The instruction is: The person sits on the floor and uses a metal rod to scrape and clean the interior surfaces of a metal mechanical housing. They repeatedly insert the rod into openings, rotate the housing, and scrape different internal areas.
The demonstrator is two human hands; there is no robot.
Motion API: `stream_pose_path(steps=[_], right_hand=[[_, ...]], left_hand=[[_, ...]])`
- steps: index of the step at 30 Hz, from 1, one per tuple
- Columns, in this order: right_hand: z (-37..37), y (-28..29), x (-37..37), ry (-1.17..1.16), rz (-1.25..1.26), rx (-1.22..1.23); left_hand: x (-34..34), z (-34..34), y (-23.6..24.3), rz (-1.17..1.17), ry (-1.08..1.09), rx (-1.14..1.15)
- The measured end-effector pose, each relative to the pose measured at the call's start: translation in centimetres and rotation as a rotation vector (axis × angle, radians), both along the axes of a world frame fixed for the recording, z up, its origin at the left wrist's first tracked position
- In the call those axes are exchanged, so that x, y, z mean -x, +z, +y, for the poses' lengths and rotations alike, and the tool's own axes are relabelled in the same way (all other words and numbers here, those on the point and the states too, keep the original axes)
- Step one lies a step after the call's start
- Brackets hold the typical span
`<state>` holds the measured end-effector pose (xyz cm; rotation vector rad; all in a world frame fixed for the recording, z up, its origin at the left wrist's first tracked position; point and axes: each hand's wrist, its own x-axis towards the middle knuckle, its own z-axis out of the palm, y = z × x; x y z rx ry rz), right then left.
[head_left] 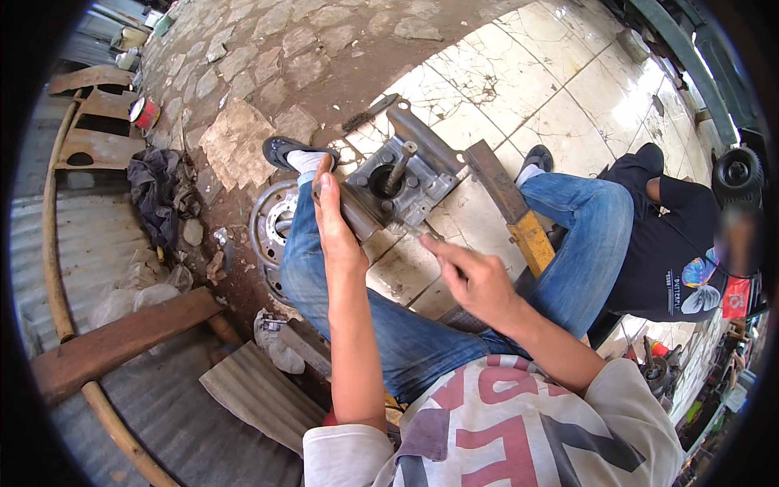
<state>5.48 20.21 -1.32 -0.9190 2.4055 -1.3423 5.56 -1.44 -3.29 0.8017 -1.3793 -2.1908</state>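
A grey cast-metal machine part (414,183) with a round bore and an upright shaft (400,166) sits between my knees. My left hand (334,223) lies along its left side, fingers stretched out against a dark metal cylinder (361,213). In front of the part, my right hand (480,280) is closed, its index finger pointing at the cylinder's near end. A thin, pale thing shows at that fingertip, too small and blurred to name. Most of the left palm's contact is hidden.
A yellow-and-rusty metal bar (529,235) runs beside my right knee. A round metal wheel rim (264,227) lies by my left leg. Close on the right sits a person in a black shirt (661,260). Cracked white tiles (519,73) meet stone paving (284,40).
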Motion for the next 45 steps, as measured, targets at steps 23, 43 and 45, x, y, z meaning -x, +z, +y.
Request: stream_pose_path(steps=[23,43,45], right_hand=[[1.9,6.0,3.8,0.133,-0.035,-0.352],[2.1,7.1,5.3,0.145,0.083,-0.459],[2.0,7.2,5.7,0.139,0.087,-0.475]], left_hand=[[0.3,3.2,0.9,-0.004,0.008,0.037],[-0.4,4.7,0.7,0.112,0.091,-0.053],[-0.6,4.9,0.6,0.108,0.096,-0.037]])
